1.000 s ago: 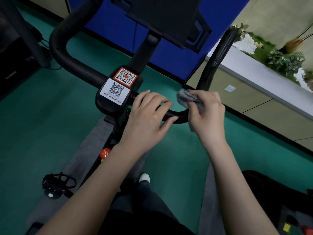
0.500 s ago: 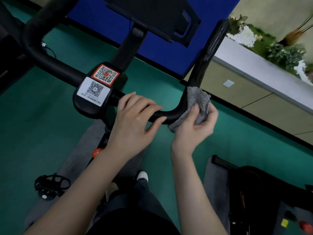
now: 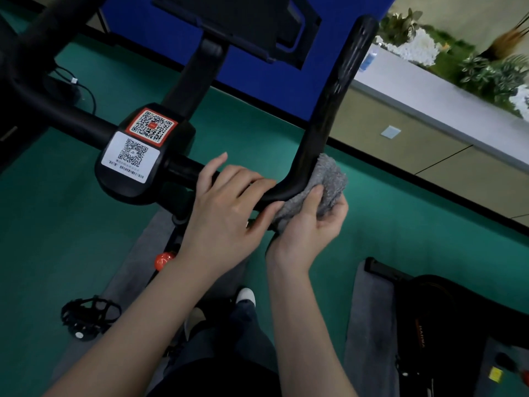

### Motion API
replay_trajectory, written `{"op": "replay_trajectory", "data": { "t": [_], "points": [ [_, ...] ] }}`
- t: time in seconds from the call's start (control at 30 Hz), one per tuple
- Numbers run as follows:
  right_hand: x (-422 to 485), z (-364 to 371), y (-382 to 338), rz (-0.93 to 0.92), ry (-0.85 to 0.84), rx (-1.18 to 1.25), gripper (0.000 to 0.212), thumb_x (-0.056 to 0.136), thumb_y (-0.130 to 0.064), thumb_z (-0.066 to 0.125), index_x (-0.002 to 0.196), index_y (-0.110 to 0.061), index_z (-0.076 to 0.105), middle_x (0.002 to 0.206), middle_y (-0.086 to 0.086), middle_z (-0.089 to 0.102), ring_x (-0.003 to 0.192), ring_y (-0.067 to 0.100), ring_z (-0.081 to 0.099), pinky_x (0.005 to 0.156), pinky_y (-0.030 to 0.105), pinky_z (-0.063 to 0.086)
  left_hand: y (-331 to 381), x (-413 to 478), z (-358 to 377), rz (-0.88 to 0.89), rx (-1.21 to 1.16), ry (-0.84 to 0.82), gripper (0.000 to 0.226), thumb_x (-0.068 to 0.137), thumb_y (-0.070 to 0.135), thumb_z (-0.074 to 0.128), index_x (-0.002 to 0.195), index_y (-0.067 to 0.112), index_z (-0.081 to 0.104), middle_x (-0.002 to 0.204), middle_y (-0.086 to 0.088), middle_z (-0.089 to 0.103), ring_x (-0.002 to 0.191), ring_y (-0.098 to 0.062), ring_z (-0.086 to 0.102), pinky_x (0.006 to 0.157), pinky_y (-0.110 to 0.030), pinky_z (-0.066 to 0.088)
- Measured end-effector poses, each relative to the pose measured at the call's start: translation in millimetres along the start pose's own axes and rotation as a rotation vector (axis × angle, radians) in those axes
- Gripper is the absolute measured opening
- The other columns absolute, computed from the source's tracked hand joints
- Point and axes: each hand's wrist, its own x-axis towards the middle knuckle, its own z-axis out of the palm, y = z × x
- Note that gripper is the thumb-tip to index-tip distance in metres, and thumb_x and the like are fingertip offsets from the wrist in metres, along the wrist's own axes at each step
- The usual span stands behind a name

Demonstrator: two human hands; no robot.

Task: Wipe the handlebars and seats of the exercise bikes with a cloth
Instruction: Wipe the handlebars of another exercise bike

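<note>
The black handlebar [image 3: 329, 104] of an exercise bike crosses the view and bends up on the right. My right hand [image 3: 309, 227] grips a grey fluffy cloth [image 3: 329, 179] wrapped around the outside of that right bend, from below. Resting on the horizontal bar just left of the bend is my left hand [image 3: 226, 199], with its fingers curled over the bar. The centre block [image 3: 134, 156] carries two QR code stickers. The bike's seat is hidden.
A black tablet holder [image 3: 252, 21] stands above the bar. Below lie a pedal with a strap [image 3: 86, 316], a red knob [image 3: 163, 260] and grey mats on a green floor. A second black machine [image 3: 446, 319] sits at the lower right. A beige ledge with plants [image 3: 472, 61] runs along the right.
My right hand turned from on top of the bar to under the bend, taking the cloth with it around the curve. The left hand stayed on the horizontal bar.
</note>
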Motion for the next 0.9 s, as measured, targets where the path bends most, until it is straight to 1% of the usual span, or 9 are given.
{"op": "replay_trajectory", "data": {
  "t": [0.13,0.27,0.4,0.47,0.53,0.6,0.67,0.77,0.9],
  "points": [
    [20,5,-6,0.104,-0.021,0.088,0.018,0.096,-0.001,0.050,0.114,0.002,0.053,0.103,0.013,0.061,0.093,0.021,0.059,0.094,0.044,0.048,3,0,0,-0.006,0.025,-0.001,0.023,0.090,0.031,0.061,0.101,0.013,0.070,0.092,0.002,0.065,0.091,-0.020,0.059,0.110,-0.039,0.028],
    [34,7,-7,0.167,-0.106,0.104,0.016,0.097,-0.003,0.050,0.111,0.001,0.054,0.104,0.014,0.060,0.093,0.023,0.057,0.096,0.048,0.047,6,1,0,-0.007,0.048,0.002,0.024,0.089,0.030,0.063,0.101,0.011,0.070,0.092,0.001,0.065,0.090,-0.022,0.060,0.107,-0.041,0.032],
    [28,-3,-8,0.152,-0.154,0.072,0.008,0.096,-0.003,0.050,0.103,-0.003,0.054,0.096,0.008,0.062,0.089,0.019,0.058,0.088,0.040,0.049,6,0,0,-0.011,0.066,-0.006,0.025,0.090,0.031,0.063,0.104,0.011,0.069,0.093,-0.001,0.066,0.090,-0.024,0.060,0.104,-0.041,0.036],
    [37,-1,-16,0.035,-0.166,0.025,0.009,0.094,0.001,0.051,0.101,-0.003,0.055,0.093,0.005,0.062,0.089,0.016,0.059,0.088,0.034,0.050,6,-1,0,-0.011,0.077,-0.016,0.027,0.091,0.032,0.061,0.106,0.011,0.069,0.094,-0.001,0.065,0.091,-0.024,0.060,0.104,-0.039,0.035],
    [46,9,-28,-0.282,-0.193,-0.163,0.013,0.089,0.005,0.055,0.100,-0.002,0.056,0.090,0.002,0.059,0.088,0.012,0.057,0.085,0.027,0.049,6,0,0,-0.012,0.084,-0.019,0.028,0.091,0.032,0.059,0.106,0.011,0.069,0.094,-0.001,0.066,0.091,-0.024,0.060,0.103,-0.037,0.034],
    [47,19,-36,-0.589,-0.345,-0.370,0.016,0.083,0.006,0.057,0.097,-0.001,0.061,0.090,0.003,0.059,0.087,0.015,0.057,0.081,0.026,0.047,6,1,0,-0.013,0.091,-0.018,0.029,0.091,0.033,0.057,0.106,0.011,0.069,0.095,-0.001,0.066,0.091,-0.025,0.060,0.100,-0.036,0.033],
    [45,22,-38,-0.800,-0.543,-0.556,0.018,0.079,0.010,0.061,0.093,-0.001,0.065,0.090,-0.004,0.058,0.088,0.021,0.057,0.079,0.022,0.046,6,1,0,-0.012,0.091,-0.023,0.030,0.091,0.034,0.055,0.105,0.011,0.069,0.095,0.000,0.066,0.091,-0.025,0.060,0.097,-0.035,0.033],
    [52,17,-42,-0.907,-0.746,-0.748,0.020,0.078,0.010,0.063,0.089,-0.004,0.070,0.087,-0.012,0.057,0.090,0.015,0.053,0.081,0.010,0.039,5,1,0,-0.018,0.084,-0.017,0.030,0.090,0.035,0.057,0.105,0.012,0.069,0.094,0.001,0.066,0.089,-0.024,0.059,0.093,-0.035,0.034],
    [74,35,-61,-0.850,-0.796,-0.923,0.020,0.079,0.005,0.061,0.092,-0.007,0.070,0.084,-0.012,0.059,0.094,0.021,0.054,0.080,0.001,0.031,5,0,1,-0.019,0.077,-0.007,0.027,0.089,0.035,0.061,0.104,0.013,0.069,0.092,0.002,0.065,0.088,-0.023,0.059,0.092,-0.036,0.034]
  ]
}}
